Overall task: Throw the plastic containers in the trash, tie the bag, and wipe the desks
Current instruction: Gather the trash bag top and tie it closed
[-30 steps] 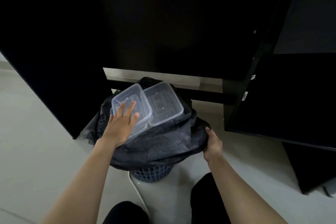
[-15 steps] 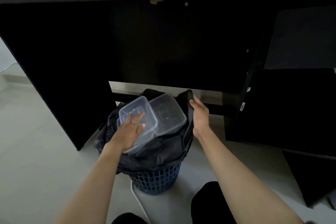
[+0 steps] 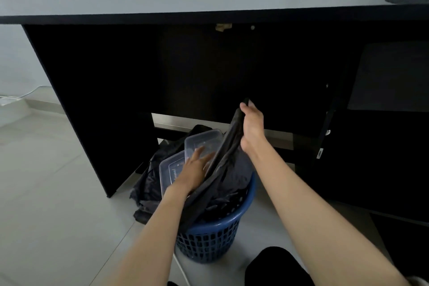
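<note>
With the plastic containers (image 3: 185,165) sitting atop the blue basket (image 3: 216,239), the left hand (image 3: 195,173) is pressing them flat-fingered while the right hand (image 3: 251,123) is pinching the black bag (image 3: 232,146) edge above it, likely readying the tie.

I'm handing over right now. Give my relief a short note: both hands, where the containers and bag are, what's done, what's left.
Left hand: open, flat on the clear plastic containers, pressing them into the bag.
Right hand: grips the black trash bag edge, lifted above the blue basket.
Containers: stacked at the bag mouth, not fully down.
Done: containers brought to the bag.
Left: push them in, tie the bag, wipe the desks.
</note>
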